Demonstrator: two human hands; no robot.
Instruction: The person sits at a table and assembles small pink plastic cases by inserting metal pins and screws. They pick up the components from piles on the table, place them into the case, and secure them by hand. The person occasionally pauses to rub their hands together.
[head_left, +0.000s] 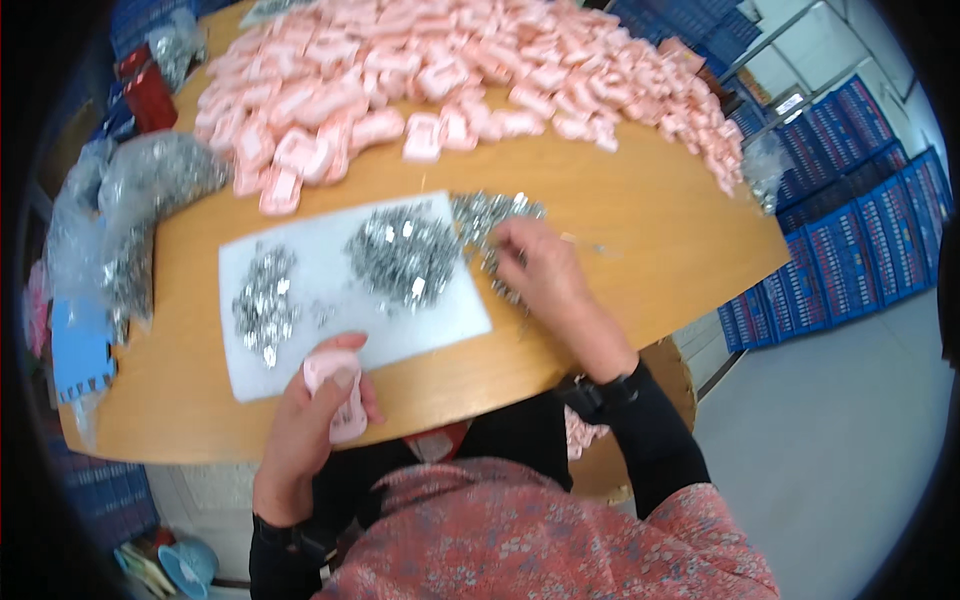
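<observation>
My left hand [313, 422] is wrapped round a pink plastic casing [347, 412] at the table's near edge, its thumb lying across the top. To the right, my right hand [540, 262] is at a pile of small shiny metal pieces [486, 212], fingers curled down and pressed together; what they hold is hidden. Beside that pile lies a white foam sheet [330, 232]. On it are a big dark-silver heap of small metal parts [403, 255] and, further left, a looser scatter of flat metal pieces [266, 300].
A large mound of pink casings [400, 70] covers the far side of the wooden table [640, 225]. Clear plastic bags of metal parts [150, 180] sit at the left. Stacked blue trays [850, 255] stand right of the table. A cardboard box [668, 385] is below the near edge.
</observation>
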